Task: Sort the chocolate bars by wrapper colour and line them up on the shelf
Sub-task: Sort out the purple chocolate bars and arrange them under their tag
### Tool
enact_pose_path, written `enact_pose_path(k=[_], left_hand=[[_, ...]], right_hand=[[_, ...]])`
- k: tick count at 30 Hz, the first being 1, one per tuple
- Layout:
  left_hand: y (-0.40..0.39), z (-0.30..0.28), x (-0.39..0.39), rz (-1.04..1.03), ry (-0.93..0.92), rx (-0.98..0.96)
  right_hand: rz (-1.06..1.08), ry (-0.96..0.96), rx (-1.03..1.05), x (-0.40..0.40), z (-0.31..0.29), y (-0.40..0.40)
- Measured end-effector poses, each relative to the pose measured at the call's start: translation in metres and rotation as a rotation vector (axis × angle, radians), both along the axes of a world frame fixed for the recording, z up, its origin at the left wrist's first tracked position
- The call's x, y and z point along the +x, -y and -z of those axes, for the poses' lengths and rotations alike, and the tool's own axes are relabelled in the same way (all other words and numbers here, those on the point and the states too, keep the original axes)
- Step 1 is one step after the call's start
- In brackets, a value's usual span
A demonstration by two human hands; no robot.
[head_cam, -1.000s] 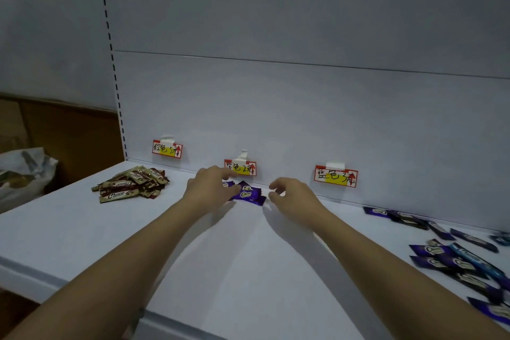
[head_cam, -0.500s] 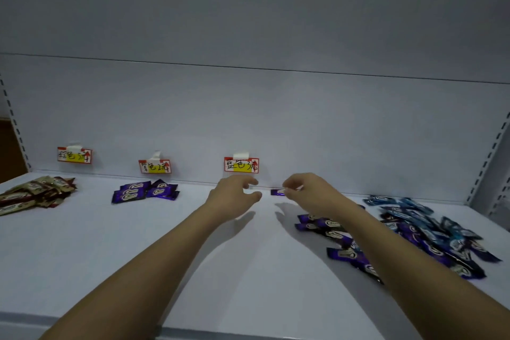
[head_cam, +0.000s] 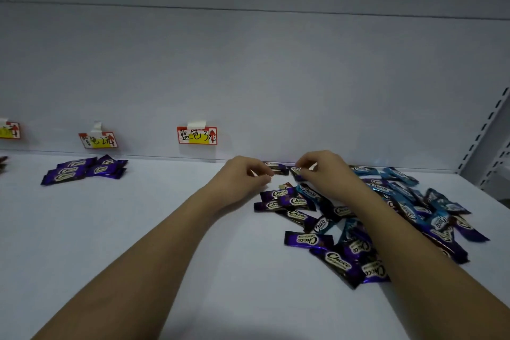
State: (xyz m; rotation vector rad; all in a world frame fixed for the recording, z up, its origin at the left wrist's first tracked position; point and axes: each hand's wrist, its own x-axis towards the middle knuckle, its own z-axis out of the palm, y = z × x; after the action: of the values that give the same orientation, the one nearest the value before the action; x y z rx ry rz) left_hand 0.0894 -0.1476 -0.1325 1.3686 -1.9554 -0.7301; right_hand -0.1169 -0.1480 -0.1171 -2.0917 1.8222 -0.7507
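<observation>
Head view: left hand [head_cam: 242,178] and right hand [head_cam: 321,171], having left the purple row [head_cam: 82,170], now each pinch a bar in the mixed pile [head_cam: 358,218], starting another sort.

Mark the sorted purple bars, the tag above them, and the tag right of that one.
sorted purple bars [head_cam: 82,170], head view, middle of the pile
tag above them [head_cam: 98,140], head view, yellow centre
right-hand tag [head_cam: 196,135], head view, handwritten middle

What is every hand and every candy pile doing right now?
left hand: fingers curled, reaching for the mixed pile, grip unclear
right hand: pinching a bar at the pile's far edge
mixed pile: purple and blue bars jumbled, unsorted
purple bars: grouped under their label
blue label: taped up, no bars below
</observation>
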Motion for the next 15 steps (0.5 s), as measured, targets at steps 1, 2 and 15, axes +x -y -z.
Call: enact_pose_path(k=[1, 2, 15], left_hand=[[-0.001, 0.000, 0.001, 0.043, 0.046, 0.011], [-0.002, 0.000, 0.001, 0.087, 0.096, 0.017], [0.007, -0.005, 0.024, 0.066, 0.370, 0.051]], right_hand=[[-0.040, 0.005, 0.002, 0.000, -0.002, -0.003], [-0.071, 0.009, 0.002, -0.001, -0.005, -0.007], [-0.026, -0.249, 0.167, -0.006, -0.009, -0.021]])
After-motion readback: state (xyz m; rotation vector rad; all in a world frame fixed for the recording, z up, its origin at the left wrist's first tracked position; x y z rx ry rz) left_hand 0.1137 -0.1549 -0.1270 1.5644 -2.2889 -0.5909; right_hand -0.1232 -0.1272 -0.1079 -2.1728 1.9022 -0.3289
